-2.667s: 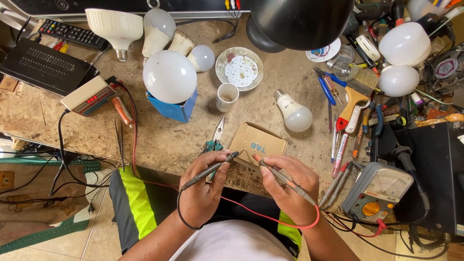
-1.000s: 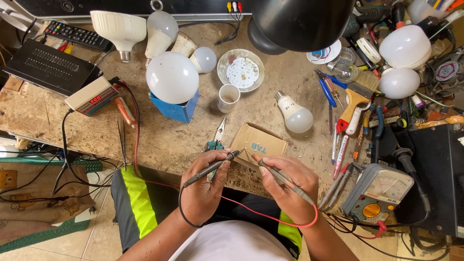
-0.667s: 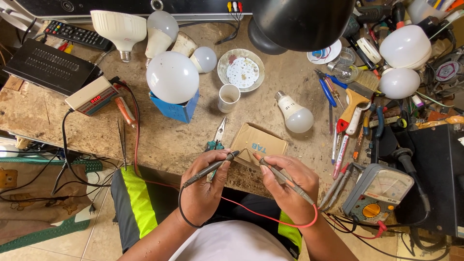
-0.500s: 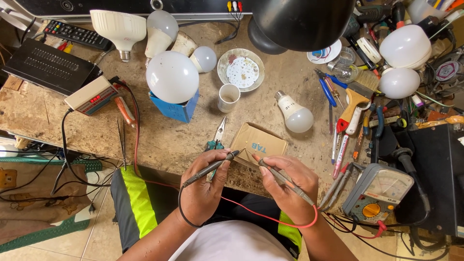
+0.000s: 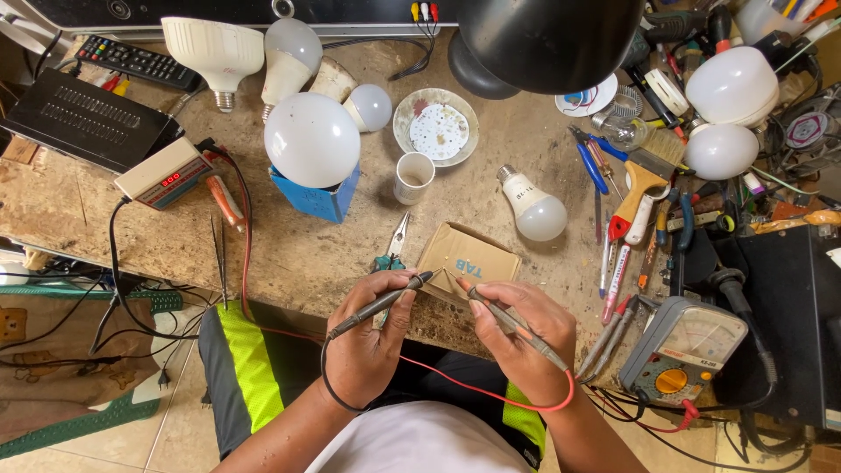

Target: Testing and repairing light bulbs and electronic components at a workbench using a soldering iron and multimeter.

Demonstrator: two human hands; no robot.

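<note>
At the far left of the cluttered workbench (image 5: 298,254) sits a black set-top box (image 5: 83,118), with a small white meter (image 5: 165,172) beside it. Further along, a big white bulb (image 5: 312,140) rests on a blue box (image 5: 317,197), and a white cup (image 5: 413,178) stands near a round plate (image 5: 435,127). Near the bench's front edge, the left hand (image 5: 372,337) grips a black probe (image 5: 378,303) like a pen. Its tip nearly meets the red probe (image 5: 508,323) pinched in the right hand (image 5: 524,337), both over a small cardboard box (image 5: 467,259). Pliers (image 5: 394,248) lie just left of that box. At the right sits a multimeter (image 5: 685,355).
</note>
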